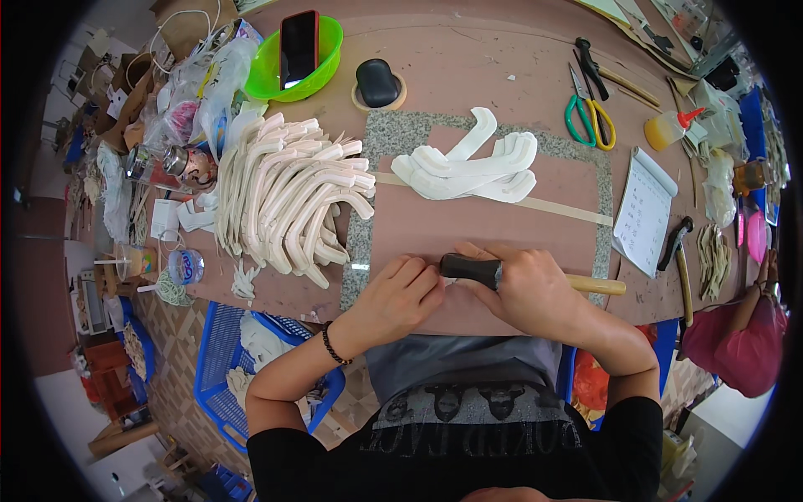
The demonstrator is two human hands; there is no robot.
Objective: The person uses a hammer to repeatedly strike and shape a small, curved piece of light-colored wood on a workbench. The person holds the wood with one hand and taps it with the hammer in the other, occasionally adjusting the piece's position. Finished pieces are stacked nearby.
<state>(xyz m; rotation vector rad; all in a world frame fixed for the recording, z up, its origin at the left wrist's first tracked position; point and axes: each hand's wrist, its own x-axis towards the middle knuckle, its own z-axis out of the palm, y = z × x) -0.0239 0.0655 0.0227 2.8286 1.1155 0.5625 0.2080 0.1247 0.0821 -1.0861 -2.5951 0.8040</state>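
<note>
Elbows bent out wide, both arms (pixel 288 361) coming up from the bottom of the frame, hands nearly meeting just below centre. Right hand (pixel 535 284) is wrapped round one hammer (pixel 470 269) near its black head, wooden handle poking out rightward. Left hand (pixel 406 297) has fingers curled in by the head, can't tell if they're pinching anything. Counts, biggest first: one pile of cream curved strips (pixel 293 197) left of centre (too many to count), one heap of white curved strips (pixel 468 171) upper centre, one lime-green bowl (pixel 329 67) top left, one notepad (pixel 644 209) right, one pair of scissors (pixel 590 115) upper right
</note>
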